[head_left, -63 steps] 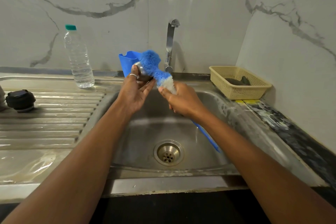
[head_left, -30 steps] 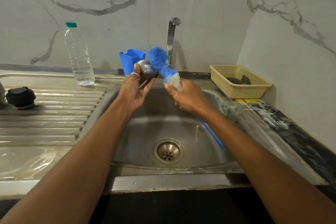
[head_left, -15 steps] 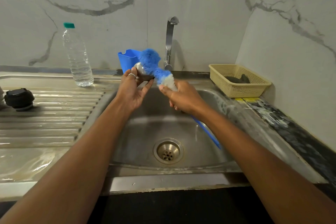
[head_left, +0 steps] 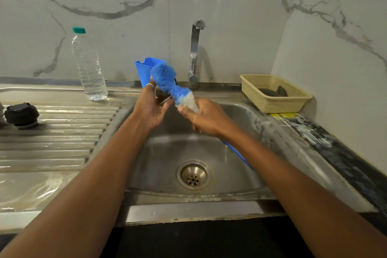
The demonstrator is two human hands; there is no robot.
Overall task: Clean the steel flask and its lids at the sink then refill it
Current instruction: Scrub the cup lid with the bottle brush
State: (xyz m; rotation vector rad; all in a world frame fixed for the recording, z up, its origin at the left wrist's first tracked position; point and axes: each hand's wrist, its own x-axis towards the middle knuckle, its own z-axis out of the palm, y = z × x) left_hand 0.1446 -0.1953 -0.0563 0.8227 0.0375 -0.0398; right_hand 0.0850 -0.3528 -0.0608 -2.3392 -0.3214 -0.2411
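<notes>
Steel lid (head_left: 163, 99) is over the back rim of the sink (head_left: 188, 211), gripped in the curled fingers of the left hand (head_left: 150, 109). The brush (head_left: 167, 81) presses against it and hides most of it. The right hand (head_left: 209, 120) is closed round the brush's white neck, and its wrist covers part of the blue handle. A black lid (head_left: 22, 114) rests at the drainboard's (head_left: 62, 142) left edge. A water bottle (head_left: 89, 65), blue cup (head_left: 144, 67), tap (head_left: 194, 48) and basket (head_left: 274, 102) line the back edge. The basket holds something dark that is hard to make out.

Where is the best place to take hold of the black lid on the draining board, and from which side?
Grip the black lid round its wide upper part, probably from above: it sits on the draining board with the narrower base down.
</notes>
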